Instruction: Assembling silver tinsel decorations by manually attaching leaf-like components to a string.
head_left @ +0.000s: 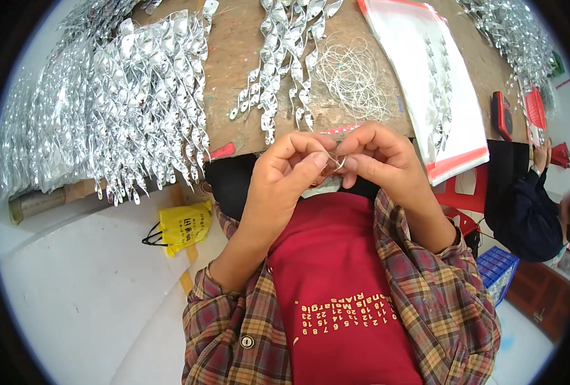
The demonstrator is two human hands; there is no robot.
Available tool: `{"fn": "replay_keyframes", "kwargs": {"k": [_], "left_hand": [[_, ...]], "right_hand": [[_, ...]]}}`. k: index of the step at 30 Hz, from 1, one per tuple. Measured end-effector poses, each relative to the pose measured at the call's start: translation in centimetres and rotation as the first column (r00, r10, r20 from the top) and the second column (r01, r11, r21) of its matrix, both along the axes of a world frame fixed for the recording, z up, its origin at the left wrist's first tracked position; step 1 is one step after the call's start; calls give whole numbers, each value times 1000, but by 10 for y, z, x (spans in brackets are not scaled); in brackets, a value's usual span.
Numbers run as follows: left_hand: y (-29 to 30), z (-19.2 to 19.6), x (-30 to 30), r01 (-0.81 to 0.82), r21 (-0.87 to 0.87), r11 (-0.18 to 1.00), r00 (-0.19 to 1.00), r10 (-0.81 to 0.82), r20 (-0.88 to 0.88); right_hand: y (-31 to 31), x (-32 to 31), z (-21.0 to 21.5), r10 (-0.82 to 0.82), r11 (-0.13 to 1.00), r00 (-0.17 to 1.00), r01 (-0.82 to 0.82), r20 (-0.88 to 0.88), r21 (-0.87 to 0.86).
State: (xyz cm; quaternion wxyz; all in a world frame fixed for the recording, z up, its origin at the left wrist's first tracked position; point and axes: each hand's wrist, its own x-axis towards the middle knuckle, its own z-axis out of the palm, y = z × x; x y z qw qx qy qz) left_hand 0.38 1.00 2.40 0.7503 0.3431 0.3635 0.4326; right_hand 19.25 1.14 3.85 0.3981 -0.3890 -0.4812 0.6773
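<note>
Close together at the table's near edge, my two hands pinch a thin pale string (pixel 338 163) between thumbs and fingertips. My left hand (pixel 289 168) has its thumb against the forefinger with the string between them. Opposite it, my right hand (pixel 380 158) grips the string the same way, its other fingers curled. Just beyond lies a loose tangle of pale string (pixel 355 80) on the brown table. Twisted silver foil strands (pixel 277 58) stretch across the table beyond my left hand. Whatever hangs below my fingertips is mostly hidden.
Many silver twisted strands (pixel 147 96) hang over the table's edge at left. On the right lie clear plastic bags with red edging (pixel 419 83) and a red-and-black device (pixel 502 115). A yellow bag (pixel 185 226) is below left. Another person (pixel 532 205) sits at right near a blue crate (pixel 495 273).
</note>
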Motion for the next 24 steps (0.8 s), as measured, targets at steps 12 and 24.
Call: {"fn": "replay_keyframes", "kwargs": {"k": [12,24], "left_hand": [[-3,-5,1,-10,62,998,996,4,93],[0,-17,5,15,20,1000,985,-18,171]], "right_hand": [[-1,1,-7,-5,1000,999,6,-38,8],[5,-2,2,67,996,985,-75,161,41]]}}
